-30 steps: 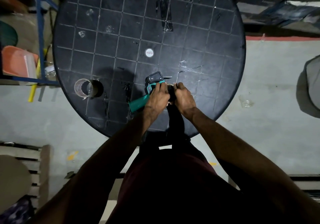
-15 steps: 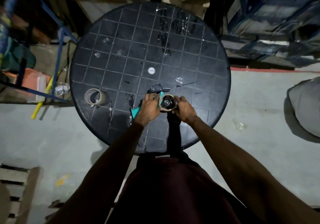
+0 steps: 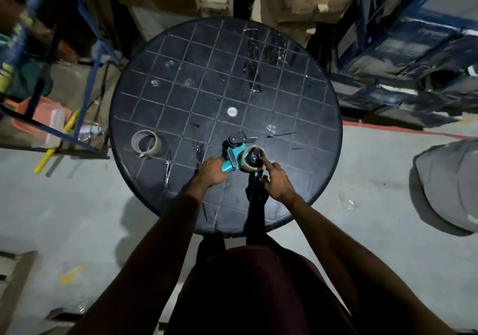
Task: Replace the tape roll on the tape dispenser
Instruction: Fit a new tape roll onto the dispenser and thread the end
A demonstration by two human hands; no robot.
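Tape was seen in two places on the round black table [image 3: 297, 96]. At about eight o'clock on the tabletop, well apart from the work, a spare roll [image 3: 145, 143] lay on its side, thin-walled and perhaps used up; it could be nudged off the near edge by an elbow. Near six o'clock the teal dispenser [image 3: 234, 155] was gripped by its handle in the clenched left hand [image 3: 212, 170]. A tan roll [image 3: 253, 158] was seated around the black hub. The right hand [image 3: 276, 179] was held loosely, one fingertip [image 3: 264, 159] resting on the roll's rim, nothing grasped. If the roll was not pressed fully home, it was judged likely to wobble or slip off; the toothed blade end could nick a finger.
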